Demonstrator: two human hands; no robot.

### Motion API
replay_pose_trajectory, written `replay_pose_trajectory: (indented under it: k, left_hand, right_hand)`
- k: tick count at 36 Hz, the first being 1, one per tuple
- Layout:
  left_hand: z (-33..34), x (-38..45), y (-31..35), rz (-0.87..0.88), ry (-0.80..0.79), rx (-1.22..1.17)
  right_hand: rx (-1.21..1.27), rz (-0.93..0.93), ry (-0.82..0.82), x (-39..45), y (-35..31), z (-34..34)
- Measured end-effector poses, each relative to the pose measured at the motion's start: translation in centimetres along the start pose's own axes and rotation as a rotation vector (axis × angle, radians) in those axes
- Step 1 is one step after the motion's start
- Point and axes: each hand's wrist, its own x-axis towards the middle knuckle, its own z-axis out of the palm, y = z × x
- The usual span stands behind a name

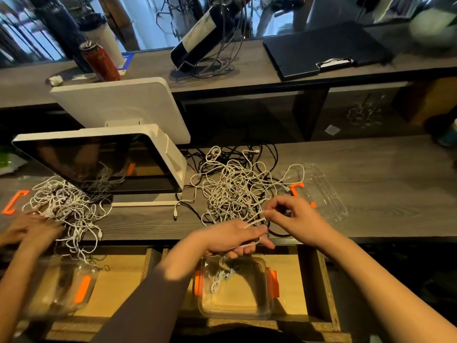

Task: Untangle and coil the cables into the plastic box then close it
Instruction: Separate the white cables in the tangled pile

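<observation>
Grey wood counter — tangled cables

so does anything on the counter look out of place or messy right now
Yes: the pile of white and black cables is still one knotted heap, spilling onto the clear lid. The plastic box below holds only one small cable. Nothing looks damaged.

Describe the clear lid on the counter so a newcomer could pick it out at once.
Start at the long grey wood-grain counter and find the big tangle of white cables at its middle. Just right of that tangle lies the clear plastic lid, flat on the counter. Unlike the clear box below the counter edge, it is shallow and holds no cables.
</observation>
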Motion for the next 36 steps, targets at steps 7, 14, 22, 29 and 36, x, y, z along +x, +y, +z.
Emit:
replay_pose_trajectory:
  k: [7,14,22,29,36]
  left_hand:
    - [-0.3,0.2,-0.2,0.075,0.06,-0.157]
    - [-0.4,0.6,-0.4,0.097,0.419,-0.085]
    - [0.7,1.6,-0.7,0.225,0.823,0.01]
    - [0.9,1.1,-0.2,0.373,0.837,-0.375]
    - [0.8,0.7,0.8,0.495,0.735,-0.79]
  right_hand:
    - [-0.083,0.057,0.006,0.4,1.5,0.4]
    - [-0.021,0.091,0.023,-0.1,2.5,1.2]
    - [-0.066,0.097,0.024,0.1,2.0,2.9]
    - [-0.162,0.035,0.079,-0.3,2.0,4.5]
    - [0.019,0.086,0.08,-0.8,1.2,5.8]
